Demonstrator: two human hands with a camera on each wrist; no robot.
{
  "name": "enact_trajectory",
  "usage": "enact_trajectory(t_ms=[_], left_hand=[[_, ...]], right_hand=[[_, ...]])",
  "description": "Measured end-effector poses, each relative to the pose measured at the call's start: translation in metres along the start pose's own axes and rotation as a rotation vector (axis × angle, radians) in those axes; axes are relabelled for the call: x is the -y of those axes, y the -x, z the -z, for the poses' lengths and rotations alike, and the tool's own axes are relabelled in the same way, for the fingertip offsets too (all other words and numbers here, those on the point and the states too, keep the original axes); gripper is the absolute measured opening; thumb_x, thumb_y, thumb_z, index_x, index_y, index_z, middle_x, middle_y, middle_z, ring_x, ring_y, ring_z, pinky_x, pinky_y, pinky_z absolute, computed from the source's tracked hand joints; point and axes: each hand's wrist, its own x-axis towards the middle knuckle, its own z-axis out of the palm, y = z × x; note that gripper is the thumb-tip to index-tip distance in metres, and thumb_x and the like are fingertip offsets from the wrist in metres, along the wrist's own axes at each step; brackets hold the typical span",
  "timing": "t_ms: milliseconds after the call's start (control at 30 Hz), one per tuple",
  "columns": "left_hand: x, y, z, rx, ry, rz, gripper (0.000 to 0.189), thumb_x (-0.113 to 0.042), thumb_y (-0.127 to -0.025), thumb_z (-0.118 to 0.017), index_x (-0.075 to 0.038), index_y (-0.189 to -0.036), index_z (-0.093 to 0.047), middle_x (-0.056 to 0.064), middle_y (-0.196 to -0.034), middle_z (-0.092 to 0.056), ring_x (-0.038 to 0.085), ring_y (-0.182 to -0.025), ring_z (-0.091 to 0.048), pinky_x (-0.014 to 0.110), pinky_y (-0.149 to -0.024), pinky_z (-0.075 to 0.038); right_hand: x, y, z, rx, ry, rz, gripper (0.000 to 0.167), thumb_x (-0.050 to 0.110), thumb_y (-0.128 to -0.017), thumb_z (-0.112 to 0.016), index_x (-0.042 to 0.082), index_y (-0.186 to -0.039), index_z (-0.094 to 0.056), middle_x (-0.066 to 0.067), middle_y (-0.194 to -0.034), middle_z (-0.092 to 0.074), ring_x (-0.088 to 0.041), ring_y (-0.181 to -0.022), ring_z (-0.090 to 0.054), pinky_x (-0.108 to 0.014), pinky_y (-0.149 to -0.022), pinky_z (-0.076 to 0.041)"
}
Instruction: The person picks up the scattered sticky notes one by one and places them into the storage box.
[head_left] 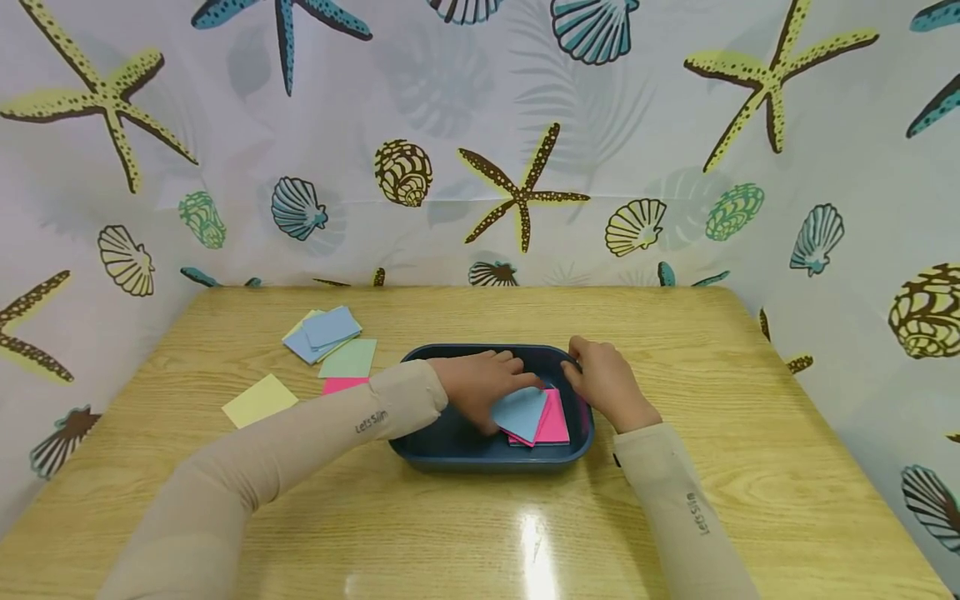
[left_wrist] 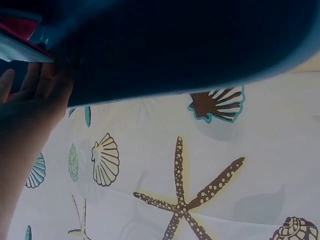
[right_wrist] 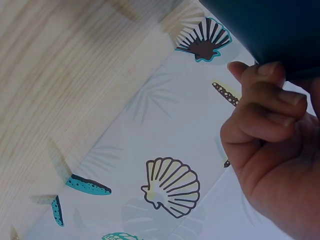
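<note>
the left hand (head_left: 480, 386) pinches the blue note (head_left: 519, 413) in the tray (head_left: 491, 465), over pink notes (head_left: 556, 427); the right hand (head_left: 609, 383) grips the tray's end. the blue note looks light, bendable, easily creased, best held by opposite edges.

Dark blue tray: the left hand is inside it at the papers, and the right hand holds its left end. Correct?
Not quite. The head view shows the right hand holding the right end of the dark blue tray. The left hand is inside, at the papers.
</note>
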Motion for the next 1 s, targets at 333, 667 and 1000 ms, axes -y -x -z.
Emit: enact_trajectory(t_ms=[333, 667, 1000], left_hand=[[-0.016, -0.013, -0.003, -0.028, 0.024, 0.098, 0.082, -0.052, -0.083, -0.069, -0.011, -0.145, -0.036, 0.008, -0.125, -0.052, 0.020, -0.104, -0.048, 0.031, -0.092, -0.044], [-0.028, -0.022, -0.005, -0.029, -0.039, 0.086, 0.087, -0.059, -0.082, -0.066, -0.011, -0.147, -0.034, 0.010, -0.128, -0.050, 0.021, -0.101, -0.053, 0.032, -0.090, -0.046], [-0.033, -0.035, -0.009, -0.015, -0.066, 0.085, 0.078, -0.054, -0.082, -0.070, -0.010, -0.139, -0.039, 0.011, -0.126, -0.049, 0.021, -0.106, -0.049, 0.031, -0.090, -0.046]], right_hand=[[-0.001, -0.001, 0.000, -0.002, 0.011, 0.007, 0.013, 0.009, -0.090, -0.065, 0.001, -0.085, -0.055, -0.005, -0.060, -0.048, -0.017, -0.051, -0.044, -0.028, -0.047, -0.034], [-0.001, 0.000, 0.001, -0.015, 0.017, 0.020, 0.013, 0.008, -0.090, -0.065, 0.001, -0.085, -0.056, -0.005, -0.059, -0.047, -0.017, -0.049, -0.044, -0.029, -0.046, -0.034], [0.000, 0.001, 0.000, -0.007, 0.011, 0.020, 0.013, 0.008, -0.090, -0.065, 0.002, -0.084, -0.055, -0.006, -0.059, -0.048, -0.017, -0.048, -0.045, -0.029, -0.046, -0.035]])
